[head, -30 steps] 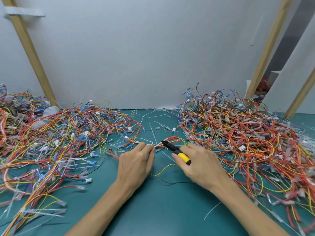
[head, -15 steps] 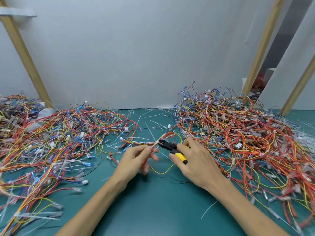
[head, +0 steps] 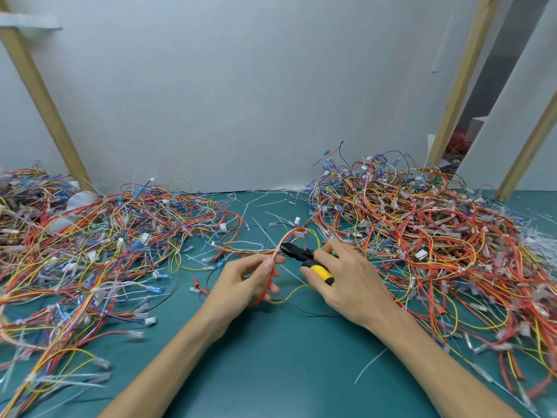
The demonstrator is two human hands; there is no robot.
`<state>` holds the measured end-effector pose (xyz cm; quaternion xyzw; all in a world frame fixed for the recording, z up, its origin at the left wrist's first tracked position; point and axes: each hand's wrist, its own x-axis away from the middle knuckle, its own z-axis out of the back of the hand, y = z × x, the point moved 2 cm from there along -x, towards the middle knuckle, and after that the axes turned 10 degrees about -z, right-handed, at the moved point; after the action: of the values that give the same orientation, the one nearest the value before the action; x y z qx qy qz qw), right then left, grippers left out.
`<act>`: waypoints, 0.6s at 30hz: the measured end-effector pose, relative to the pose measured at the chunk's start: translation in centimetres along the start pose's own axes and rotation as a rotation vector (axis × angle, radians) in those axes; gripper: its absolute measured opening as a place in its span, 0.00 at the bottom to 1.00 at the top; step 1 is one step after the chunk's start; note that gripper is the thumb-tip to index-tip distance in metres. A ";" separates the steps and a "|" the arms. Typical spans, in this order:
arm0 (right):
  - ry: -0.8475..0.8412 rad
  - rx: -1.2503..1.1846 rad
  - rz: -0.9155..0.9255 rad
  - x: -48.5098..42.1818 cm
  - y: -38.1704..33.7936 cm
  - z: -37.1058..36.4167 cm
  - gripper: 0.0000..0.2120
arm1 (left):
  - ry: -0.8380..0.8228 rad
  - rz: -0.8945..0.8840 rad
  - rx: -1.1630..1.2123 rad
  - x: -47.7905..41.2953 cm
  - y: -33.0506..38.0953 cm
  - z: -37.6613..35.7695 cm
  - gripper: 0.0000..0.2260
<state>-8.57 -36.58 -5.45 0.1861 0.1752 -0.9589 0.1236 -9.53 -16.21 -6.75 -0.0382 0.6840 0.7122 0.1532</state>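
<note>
My left hand (head: 241, 282) pinches a thin bundle of red, orange and yellow wires (head: 271, 276) between thumb and fingers, just above the green table. My right hand (head: 346, 282) grips small cutters (head: 304, 257) with black jaws and a yellow handle. The jaw tips sit at the wire bundle, right beside my left fingertips, where a white cable tie crosses it. The bundle arcs up and back to a loop (head: 298, 233) behind the cutters.
A large tangle of wire harnesses (head: 99, 242) covers the table on the left and another heap (head: 422, 236) fills the right. Cut white cable ties (head: 370, 366) lie scattered on the green mat (head: 271, 357). Wooden posts (head: 45, 101) lean against the white wall behind.
My left hand has turned palm-in and lifted the wire bundle, which now hangs curved below its fingers. The cutters' jaws have moved left onto the bundle. The view shifted slightly.
</note>
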 end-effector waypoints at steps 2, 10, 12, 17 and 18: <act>0.009 -0.003 0.005 0.1 0.0 -0.1 0.14 | 0.006 0.038 0.046 0.0 -0.1 0.1 0.10; 0.060 0.066 0.064 0.1 -0.3 -0.1 0.16 | 0.102 0.131 0.130 -0.3 -0.3 0.5 0.09; 0.075 0.080 0.059 0.2 -0.5 -0.2 0.17 | 0.084 0.127 0.103 -0.2 -0.2 0.3 0.09; 0.140 0.092 0.049 0.3 -0.6 -0.5 0.18 | 0.077 0.121 0.063 -0.1 0.0 -0.2 0.09; 0.152 0.092 0.047 0.2 -0.6 -0.5 0.18 | 0.078 0.119 0.062 -0.1 0.1 -0.3 0.09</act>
<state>-8.80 -35.92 -5.83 0.2677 0.1355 -0.9459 0.1238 -9.52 -16.48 -6.69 -0.0204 0.7122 0.6966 0.0847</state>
